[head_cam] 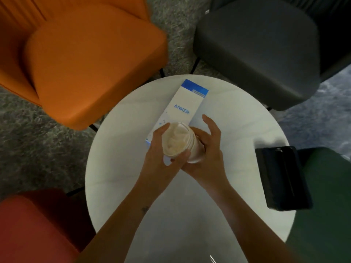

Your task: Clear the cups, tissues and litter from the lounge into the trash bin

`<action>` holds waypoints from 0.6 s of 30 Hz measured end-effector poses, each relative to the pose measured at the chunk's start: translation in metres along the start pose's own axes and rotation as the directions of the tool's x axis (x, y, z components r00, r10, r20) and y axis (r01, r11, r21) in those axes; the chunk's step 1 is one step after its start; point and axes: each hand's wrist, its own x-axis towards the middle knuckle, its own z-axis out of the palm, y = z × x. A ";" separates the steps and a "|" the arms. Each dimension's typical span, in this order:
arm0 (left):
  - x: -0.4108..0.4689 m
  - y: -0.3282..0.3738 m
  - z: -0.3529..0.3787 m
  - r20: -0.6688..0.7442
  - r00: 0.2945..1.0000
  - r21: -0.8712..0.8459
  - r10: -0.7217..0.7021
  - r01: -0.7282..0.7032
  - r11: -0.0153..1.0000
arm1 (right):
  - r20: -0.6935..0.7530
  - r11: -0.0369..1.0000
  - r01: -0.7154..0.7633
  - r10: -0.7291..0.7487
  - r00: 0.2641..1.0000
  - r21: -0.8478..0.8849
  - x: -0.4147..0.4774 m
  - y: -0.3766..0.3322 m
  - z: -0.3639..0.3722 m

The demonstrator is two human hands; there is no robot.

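The person holds a nested stack of paper cups (193, 149) in the air between both hands, tipped so the mouth faces up and away, with crumpled tissue (173, 141) stuffed inside it. The left hand (158, 156) grips the rim end, one digit hooked over the far side of the rim and the others curled round the near side. The right hand (208, 150) cradles the base end: its middle fingers are bent against the cup wall, while its forefinger stands off, spread and touching nothing.

The likeliest slip seems to be the stack parting. Each hand holds a different end, so a pull from either could slide the cups apart and drop one onto the table (171, 205) below the fingers. The tissue is only wedged in, and tilting the mouth further could let it fall out.

A white and blue box (182, 109) lies flat just beyond the fingertips, partly under the left hand, and with both hands taken it may be left behind or nudged. A black case (283, 175), well right of the right-hand fingers, may not be litter at all. The trash bin is not in view, so the carry is a blind stretch
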 end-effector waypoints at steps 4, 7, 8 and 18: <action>-0.003 -0.001 0.044 0.045 0.998 0.052 0.046 -0.048 0.997 | 0.129 0.994 -0.112 0.110 0.985 0.007 -0.024 0.015 -0.043; -0.005 -0.007 0.072 0.017 0.995 0.117 0.098 -0.099 0.988 | 0.066 0.977 -0.155 0.166 0.984 -0.144 -0.043 0.029 -0.086; -0.005 -0.009 0.079 0.017 0.993 0.130 0.115 -0.116 0.985 | -0.011 0.958 -0.215 0.217 0.976 -0.191 -0.046 0.032 -0.102; -0.017 -0.031 0.117 0.045 0.992 0.279 0.118 -0.126 0.952 | -0.395 0.540 -0.652 0.524 0.755 -0.532 -0.079 0.096 -0.212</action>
